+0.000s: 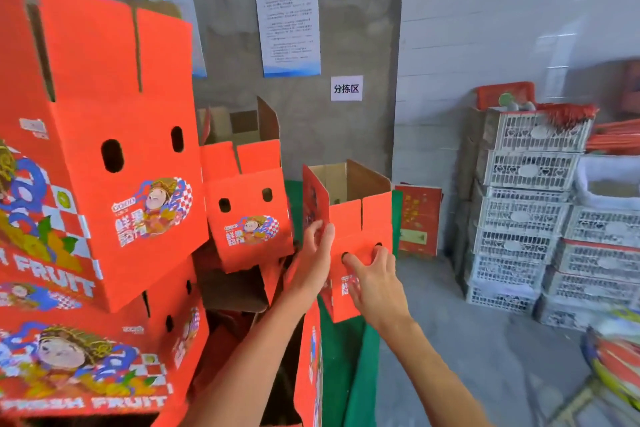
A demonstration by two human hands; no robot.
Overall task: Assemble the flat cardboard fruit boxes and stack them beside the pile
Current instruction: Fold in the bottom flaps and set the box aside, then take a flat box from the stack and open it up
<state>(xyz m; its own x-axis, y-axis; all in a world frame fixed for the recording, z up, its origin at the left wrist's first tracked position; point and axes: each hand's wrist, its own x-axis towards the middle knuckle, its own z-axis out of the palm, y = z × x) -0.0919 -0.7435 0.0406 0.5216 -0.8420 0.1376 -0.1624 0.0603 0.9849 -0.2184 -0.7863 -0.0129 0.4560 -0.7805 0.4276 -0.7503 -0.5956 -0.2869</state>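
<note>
Much of what I see is cut off or soft. The big orange boxes (97, 156) at nine o'clock run off the left and bottom edges, and their printing is blurred apart from the words FRESH FRUIT. What the held box (360, 236) stands on is hidden behind my arms and a green surface (346, 357) under it; I cannot tell whether it rests there or hangs in my hands. The two wall notices (289, 15) at twelve o'clock are too blurred to read, though the small white sign (346, 88) below them shows three clear characters. At five o'clock a colourful smear (613, 367) leaves the frame, and I cannot say what it is.

The held box sits just right of centre, at about one o'clock from my wrists. It is orange outside, plain brown inside, already opened into shape with its top flaps standing up. Two oval hand-holes pierce its near face, and a cartoon print lower down is mostly covered. My left hand (313, 253) grips the near-left corner, fingers wrapped on the edge. My right hand (372, 274) lies flat and spread on the near face, one fingertip at the left hole, clasping nothing.

A second opened box (247, 215) stands just beside it at ten o'clock. White plastic crates (526, 204) are stacked at three o'clock.
</note>
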